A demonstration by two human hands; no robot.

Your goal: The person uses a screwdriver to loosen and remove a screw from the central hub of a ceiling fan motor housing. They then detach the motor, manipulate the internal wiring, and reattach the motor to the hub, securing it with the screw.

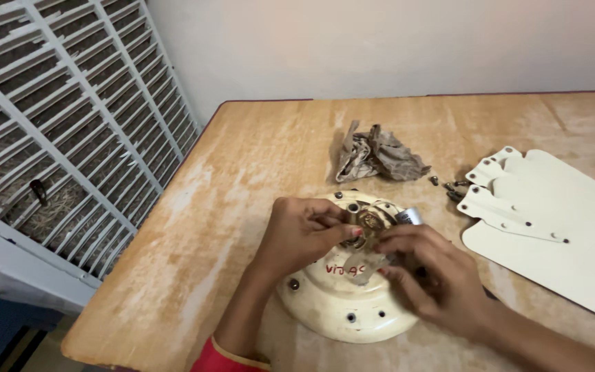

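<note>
A round cream fan motor housing (332, 310) lies on the worn wooden table (242, 179), with a brass-coloured hub (368, 220) at its top centre. My left hand (297, 234) rests on the housing's left side, its fingertips pinching at the hub. My right hand (435, 275) covers the housing's right side, fingers curled around a small part near the hub; what it grips is partly hidden. A small silver cylinder (410, 216) sticks up just behind my right fingers.
A crumpled grey-brown rag (377, 155) lies behind the housing. Cream fan blades (559, 227) are stacked at the right, with a few small screws (452, 187) beside them. A white slatted cooler panel (63, 124) stands left of the table.
</note>
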